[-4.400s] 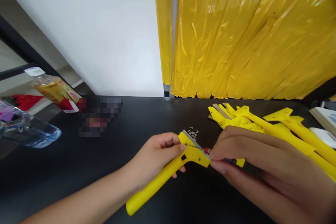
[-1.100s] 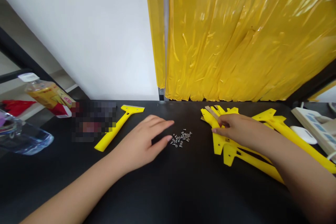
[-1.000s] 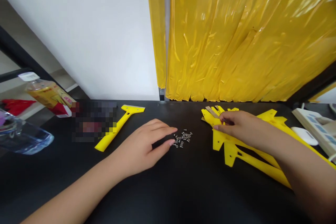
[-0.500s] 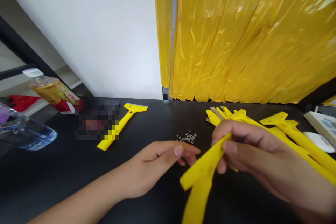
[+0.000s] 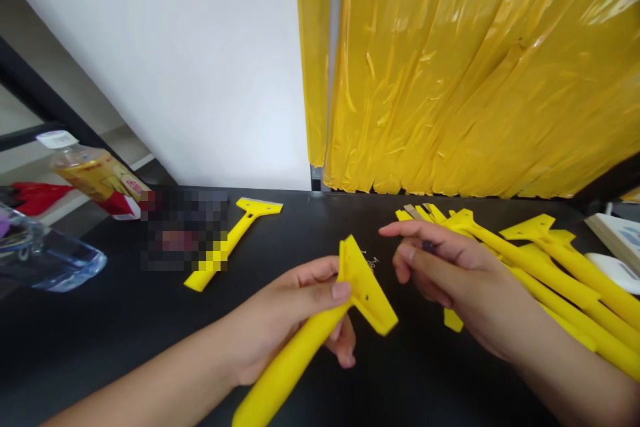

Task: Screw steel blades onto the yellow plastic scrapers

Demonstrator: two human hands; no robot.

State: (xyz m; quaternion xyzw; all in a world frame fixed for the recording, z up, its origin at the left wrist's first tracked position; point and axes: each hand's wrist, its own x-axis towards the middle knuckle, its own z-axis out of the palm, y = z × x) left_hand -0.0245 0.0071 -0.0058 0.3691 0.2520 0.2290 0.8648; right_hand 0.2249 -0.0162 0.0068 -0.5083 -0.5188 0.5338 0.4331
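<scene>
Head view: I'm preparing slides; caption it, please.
Left hand holding a yellow scraper over a black table, right hand gripping a small dark object.

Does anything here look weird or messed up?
Yes: a blocky patch at left hides what's there, covering part of the laid-down scraper. The yellow sheeting behind is wrinkled too. The left hand holds a second scraper without visible damage.
</scene>
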